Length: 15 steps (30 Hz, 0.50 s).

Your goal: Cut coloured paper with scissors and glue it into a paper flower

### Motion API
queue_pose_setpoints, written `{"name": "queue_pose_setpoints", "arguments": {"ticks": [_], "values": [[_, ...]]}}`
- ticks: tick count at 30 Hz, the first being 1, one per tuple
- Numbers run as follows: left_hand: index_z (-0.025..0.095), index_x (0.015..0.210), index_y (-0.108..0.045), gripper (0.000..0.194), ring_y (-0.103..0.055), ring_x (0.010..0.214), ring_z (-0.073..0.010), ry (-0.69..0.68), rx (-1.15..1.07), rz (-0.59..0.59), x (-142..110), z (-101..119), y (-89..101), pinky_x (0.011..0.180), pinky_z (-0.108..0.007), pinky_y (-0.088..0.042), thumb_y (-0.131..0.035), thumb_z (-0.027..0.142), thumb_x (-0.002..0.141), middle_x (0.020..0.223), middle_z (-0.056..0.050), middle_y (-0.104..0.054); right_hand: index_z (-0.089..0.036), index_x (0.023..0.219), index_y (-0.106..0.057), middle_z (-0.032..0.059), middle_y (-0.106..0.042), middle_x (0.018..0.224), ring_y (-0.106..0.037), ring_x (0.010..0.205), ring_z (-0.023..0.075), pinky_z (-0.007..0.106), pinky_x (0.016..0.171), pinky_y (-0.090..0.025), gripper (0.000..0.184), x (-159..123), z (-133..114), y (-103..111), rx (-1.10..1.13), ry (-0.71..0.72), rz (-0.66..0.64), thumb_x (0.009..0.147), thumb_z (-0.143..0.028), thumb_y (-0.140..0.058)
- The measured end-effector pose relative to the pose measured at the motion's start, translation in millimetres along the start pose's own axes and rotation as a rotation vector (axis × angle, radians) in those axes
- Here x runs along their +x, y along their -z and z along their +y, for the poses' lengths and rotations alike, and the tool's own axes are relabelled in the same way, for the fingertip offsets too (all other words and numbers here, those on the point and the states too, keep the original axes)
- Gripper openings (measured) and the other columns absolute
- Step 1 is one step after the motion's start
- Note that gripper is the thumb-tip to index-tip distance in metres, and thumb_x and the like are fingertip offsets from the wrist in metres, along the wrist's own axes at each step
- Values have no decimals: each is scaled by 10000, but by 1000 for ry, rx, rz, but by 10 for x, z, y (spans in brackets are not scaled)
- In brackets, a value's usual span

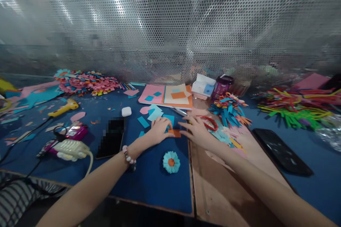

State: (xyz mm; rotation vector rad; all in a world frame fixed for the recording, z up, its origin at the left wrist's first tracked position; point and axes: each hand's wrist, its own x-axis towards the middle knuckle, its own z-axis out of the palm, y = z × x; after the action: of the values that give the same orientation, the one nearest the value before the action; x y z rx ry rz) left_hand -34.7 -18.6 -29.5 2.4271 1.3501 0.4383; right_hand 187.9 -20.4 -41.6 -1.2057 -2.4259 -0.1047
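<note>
My left hand (160, 130), with a beaded bracelet at the wrist, has its thumb and index finger closed on the left part of a small orange paper rectangle (176, 133). At the paper's right end, my right hand (199, 133) hovers with its fingers spread, holding nothing. Closer to me lies a light-blue pleated paper flower (171, 162) with an orange centre. Beyond my left hand are several loose blue paper pieces (143, 122). Scissors with red handles (211, 123) lie partly hidden behind my right hand.
A phone (111, 137), white case (126, 111) and yellow glue gun (65, 108) lie left. Paper sheets (151, 94) are stacked at the back before a perforated metal screen (160, 17). Paper strips (230, 113) and a black phone-like object (281, 151) are right.
</note>
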Motion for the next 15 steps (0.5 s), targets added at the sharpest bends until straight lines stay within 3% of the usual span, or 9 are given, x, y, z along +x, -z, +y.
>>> {"name": "queue_pose_setpoints", "arguments": {"ticks": [4, 10, 15], "values": [[202, 900, -575, 283, -422, 1078, -246, 2, -27, 11, -2, -3, -12, 907, -388, -304, -617, 452, 774, 1093, -49, -557, -325, 1091, -683, 58, -553, 1229, -414, 1088, 250, 405, 897, -339, 295, 10, -128, -123, 89, -16, -74, 858, -439, -544], [213, 938, -577, 203, -460, 1059, -241, -48, -6, 16, -35, 69, 3, 912, -399, -293, -580, 374, 815, 1025, -47, -598, -305, 933, -721, 35, -619, 1107, -435, 1044, 227, 403, 894, -330, 177, 5, -185, -31, 172, -62, -99, 853, -366, -576], [278, 1154, -570, 395, -395, 1197, -281, -64, 73, 69, -40, 17, -29, 999, -459, -211, -564, 475, 812, 1259, -52, -542, -344, 1064, -683, 28, -575, 1243, -400, 1119, 273, 468, 889, -315, 250, -77, -175, -93, 64, -76, -65, 879, -400, -524]]}}
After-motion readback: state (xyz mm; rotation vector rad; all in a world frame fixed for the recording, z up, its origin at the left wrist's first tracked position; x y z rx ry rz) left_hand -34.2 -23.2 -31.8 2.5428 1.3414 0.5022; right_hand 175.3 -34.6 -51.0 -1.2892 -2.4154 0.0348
